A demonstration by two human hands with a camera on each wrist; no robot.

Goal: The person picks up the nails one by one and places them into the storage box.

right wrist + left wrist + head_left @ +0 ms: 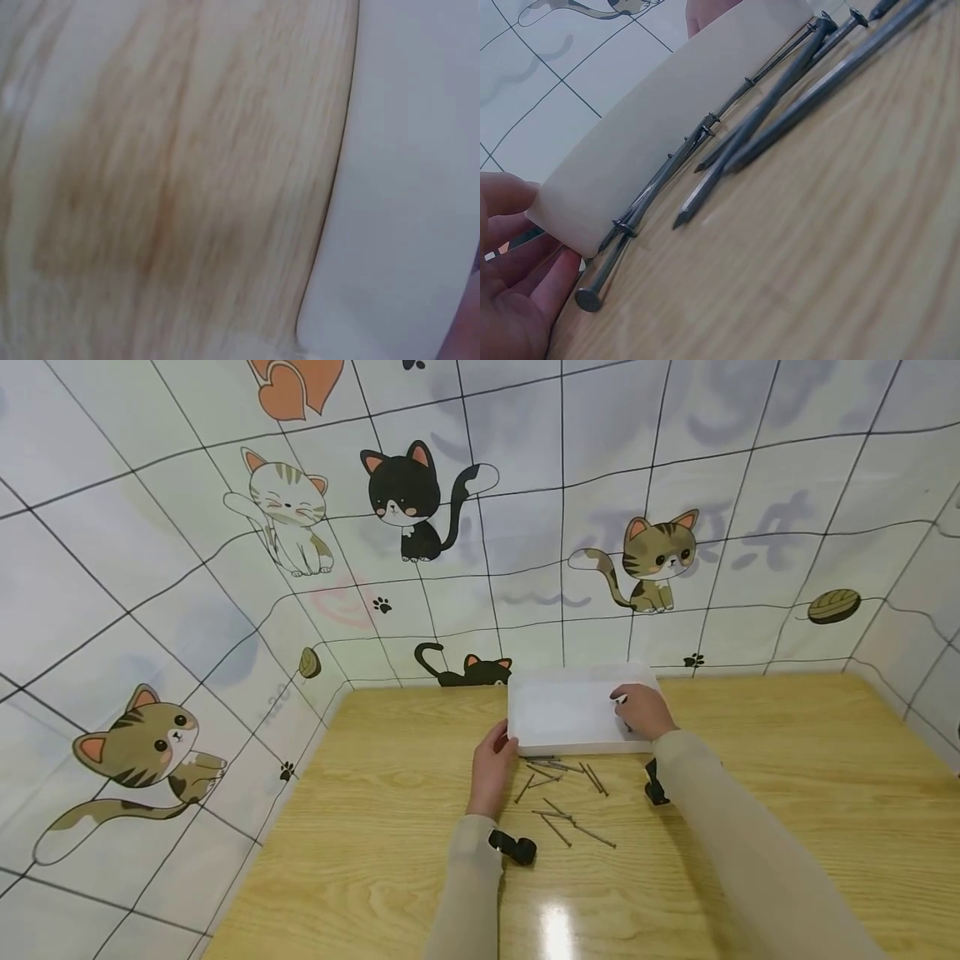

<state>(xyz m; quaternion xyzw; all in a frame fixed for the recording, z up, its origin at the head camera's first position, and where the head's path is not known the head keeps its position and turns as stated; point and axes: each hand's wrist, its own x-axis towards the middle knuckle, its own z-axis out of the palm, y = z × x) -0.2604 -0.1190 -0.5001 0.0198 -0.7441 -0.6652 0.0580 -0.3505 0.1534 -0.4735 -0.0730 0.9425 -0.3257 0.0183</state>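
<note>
Several nails [753, 126] lie loose on the wood-grained surface [390, 827], all on the near side of a shallow white tray [577, 749]. A few run close along the tray's near wall; others are crossed over one another, and a smaller cluster sits nearer still. They look scattered rather than arranged, but that spot leaves them within easy reach of both arms, I'd judge. The tray stands at the far side of the surface, by the cat-printed wall covering [525, 552], its long wall facing the person.

At the tray's near left corner, the left hand [493, 768] rests with relaxed fingers [510, 196] touching the corner rather than wrapped about it, probably to steady it. That forearm reaches almost straight ahead, the wrist low by the nails.

The right hand [647, 714] is over the right part of the tray, its forearm slanting in from the near right. Those fingers bend down and inward; something small and dark shows by their tips. From where I stand it could be a nail, but I can't tell whether they grip it. The lowered pose seems suited to fine handling inside the tray's walls.
</note>
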